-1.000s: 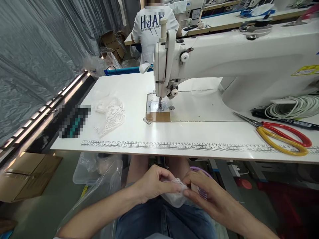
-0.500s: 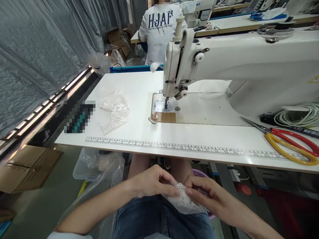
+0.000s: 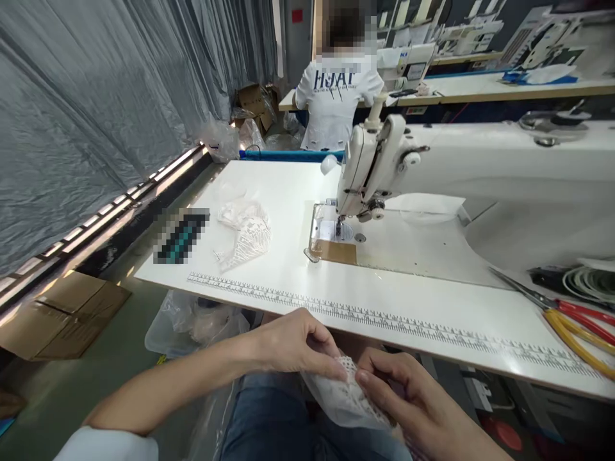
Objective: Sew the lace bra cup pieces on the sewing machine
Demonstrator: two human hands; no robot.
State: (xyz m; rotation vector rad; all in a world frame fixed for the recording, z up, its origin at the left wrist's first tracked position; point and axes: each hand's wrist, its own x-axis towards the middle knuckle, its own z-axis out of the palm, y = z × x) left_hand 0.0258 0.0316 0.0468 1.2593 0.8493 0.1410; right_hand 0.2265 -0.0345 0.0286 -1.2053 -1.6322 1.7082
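Both hands pinch a piece of white lace fabric (image 3: 336, 400) above my lap, just in front of the table edge. My left hand (image 3: 307, 346) grips its upper edge between thumb and fingers. Close beside it, my right hand (image 3: 403, 390) pinches the dotted lace border, and the sheer part hangs down below. Another piece of white lace (image 3: 252, 237) lies on the left part of the sewing table (image 3: 288, 269). Beyond my hands stands a white sewing machine (image 3: 432, 160), its needle and presser foot over the metal plate; no fabric lies under them.
Scissors with red and yellow handles (image 3: 571, 314) lie at the table's right, beside a coiled cable (image 3: 589, 282). A printed ruler (image 3: 360, 314) runs along the front edge. A plastic bin (image 3: 168, 326) and a cardboard box (image 3: 62, 314) stand at left. A person in white (image 3: 331, 96) sits ahead.
The camera view has tilted up and turned, so the table and machine appear lower and farther right. Both hands keep hold of the lace fabric, and more of its sheer part shows.
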